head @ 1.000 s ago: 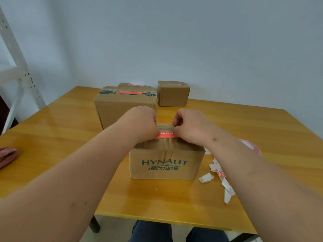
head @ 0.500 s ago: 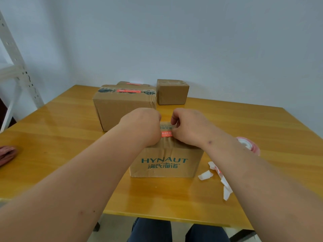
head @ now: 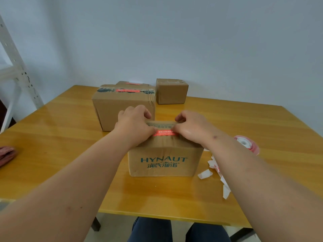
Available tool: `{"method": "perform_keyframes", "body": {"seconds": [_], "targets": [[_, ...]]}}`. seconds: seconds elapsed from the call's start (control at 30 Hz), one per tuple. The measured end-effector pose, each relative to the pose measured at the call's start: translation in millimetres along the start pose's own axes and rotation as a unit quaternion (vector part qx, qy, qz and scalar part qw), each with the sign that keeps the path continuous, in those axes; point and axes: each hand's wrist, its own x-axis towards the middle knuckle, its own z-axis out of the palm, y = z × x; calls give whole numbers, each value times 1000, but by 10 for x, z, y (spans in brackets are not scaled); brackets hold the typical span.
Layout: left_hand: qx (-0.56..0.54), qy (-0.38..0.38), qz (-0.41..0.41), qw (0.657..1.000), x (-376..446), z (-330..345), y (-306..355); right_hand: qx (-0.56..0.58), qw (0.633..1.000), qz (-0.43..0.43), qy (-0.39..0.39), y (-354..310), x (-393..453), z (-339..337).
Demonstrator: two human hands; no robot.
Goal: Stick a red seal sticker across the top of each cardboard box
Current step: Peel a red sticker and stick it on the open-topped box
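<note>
A red seal sticker (head: pixel 164 133) lies across the top of the HYNAUT-printed cardboard box (head: pixel 165 160) at the near middle of the yellow wooden table (head: pixel 227 119), its two ends hidden beneath a person's hands. The left hand (head: pixel 133 125) and the right hand (head: pixel 192 125) sit on the box top, one at each end of the strip, fingers curled and thumbs down at the sticker's ends — they appear to be pressing it flat, though whether either still pinches an end cannot be told from this angle. The step in hand looks like the smoothing-down of this box's seal; only the middle of the strip shows between the hands. The next move, by this reading, calls for running the thumbs outward so both ends bond to the cardboard without a crease, then letting go and reaching for the roll. Behind the box stands a larger taped box (head: pixel 123 107) that already carries a red seal on its top, with another sealed box (head: pixel 132 83) partly hidden behind it, while a small box (head: pixel 172 91) at the far edge shows no red strip from here — likely the one left to do. To the right lie the red sticker roll (head: pixel 247 143) and a scatter of white backing scraps (head: pixel 215 173); a reddish cloth-like object (head: pixel 6 152) sits at the table's left edge.
</note>
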Motion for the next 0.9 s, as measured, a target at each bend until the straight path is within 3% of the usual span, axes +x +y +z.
{"method": "perform_keyframes", "body": {"seconds": [0.07, 0.2, 0.37, 0.5, 0.7, 0.8, 0.9], "targets": [[-30, -5, -3, 1000, 2, -14, -13, 34, 999, 0, -14, 24, -13, -36], [49, -9, -2, 999, -21, 24, 53, 19, 999, -6, -49, -21, -65, -26], [-95, -50, -24, 994, -31, -67, -34, 102, 993, -10, -62, 49, -66, -68], [18, -19, -15, 1000, -53, 14, 48, 85, 995, 3, -57, 26, -64, 3], [-160, -25, -29, 986, -53, -34, -60, 174, 983, 23, -47, 145, -32, -52], [-151, -13, -19, 988, -52, -7, -80, 124, 992, 4, -30, 147, -27, -19], [-132, -1, -1, 991, -49, 19, -92, 153, 987, 10, -48, 117, -37, -23]]}}
